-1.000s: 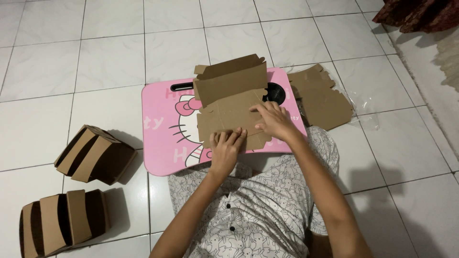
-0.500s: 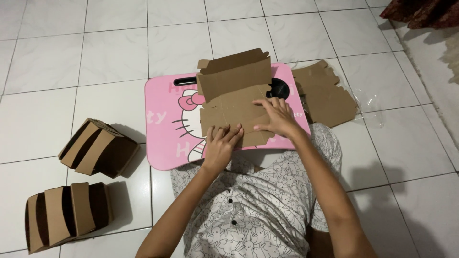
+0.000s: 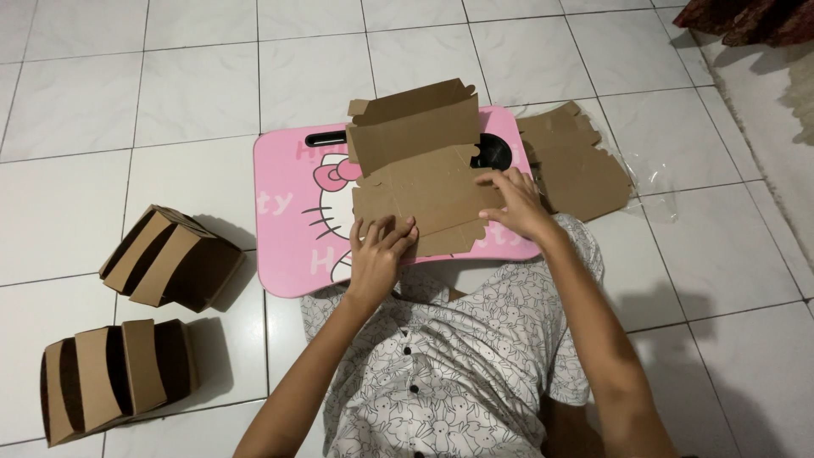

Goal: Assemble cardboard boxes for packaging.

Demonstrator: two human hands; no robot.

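Flat brown cardboard blank lies on the pink lap tabletop, far flap raised. Left hand presses its near edge, fingers flat, grip open. Right hand rests on the right edge, grip open. Folded boxes sit on the floor left; spare blanks right.

A flat brown die-cut cardboard box blank lay across the pink lap table's middle. More flat brown blanks sat off its right edge; two stacks of folded brown cartons stood left.
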